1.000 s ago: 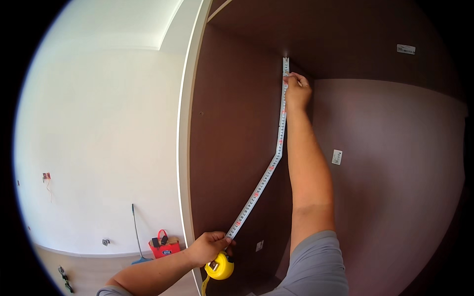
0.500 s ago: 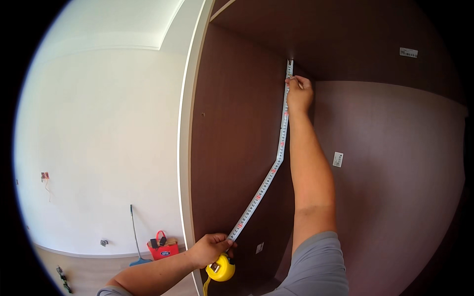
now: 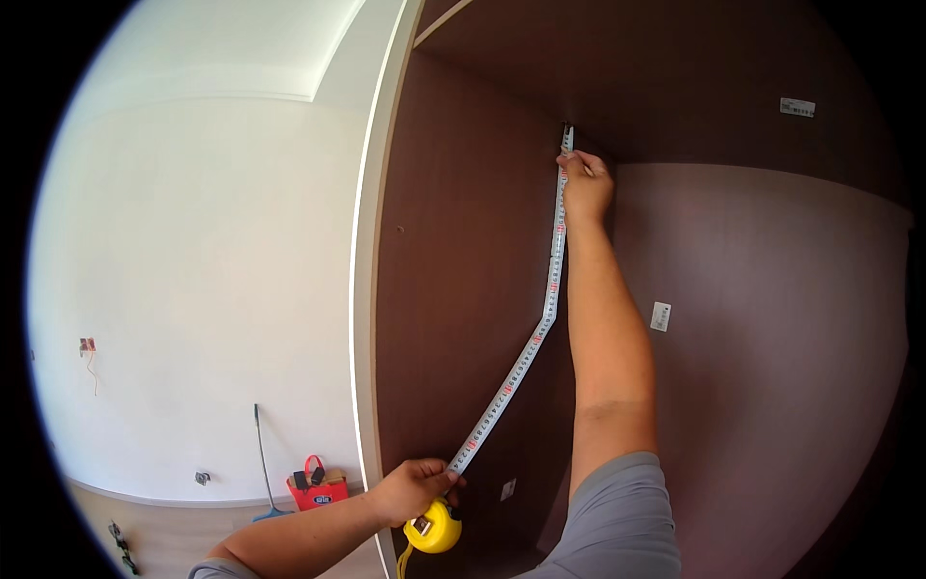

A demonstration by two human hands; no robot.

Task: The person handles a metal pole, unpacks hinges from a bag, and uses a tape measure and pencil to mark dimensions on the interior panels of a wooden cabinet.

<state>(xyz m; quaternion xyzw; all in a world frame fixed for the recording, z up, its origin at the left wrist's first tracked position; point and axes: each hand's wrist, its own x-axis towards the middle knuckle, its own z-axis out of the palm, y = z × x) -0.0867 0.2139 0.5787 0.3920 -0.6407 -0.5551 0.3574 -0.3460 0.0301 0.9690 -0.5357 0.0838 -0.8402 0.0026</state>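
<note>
Two hands on one tape measure (image 3: 437, 527) is what I've got on the head cam from over here. It's a yellow-cased one, hanging just under my left hand (image 3: 417, 487) near the bottom, in front of the dark brown cabinet (image 3: 463, 241). Left fingers are closed on the blade (image 3: 502, 398) right by the case, thumb on the printed face; can't tell how the other fingers sit behind it. A yellow strap (image 3: 403, 560) dangles off the case.

From there the blade slants up and to the right, bends at a kink about midway, then goes almost straight up along the inner corner. My right hand (image 3: 586, 188) is way up there, fingers pinched narrow on it a little below its top end. That tip is up near the top panel (image 3: 656, 87), but I honestly can't tell if it's touching.

One white label (image 3: 661, 317) is on the back panel beside my right forearm, another label (image 3: 798, 107) is on the top panel. Off left, outside the cabinet, I see a red bag (image 3: 316, 495) on the floor next to a long-handled blue tool (image 3: 264, 455), both near a white wall (image 3: 203, 270).
</note>
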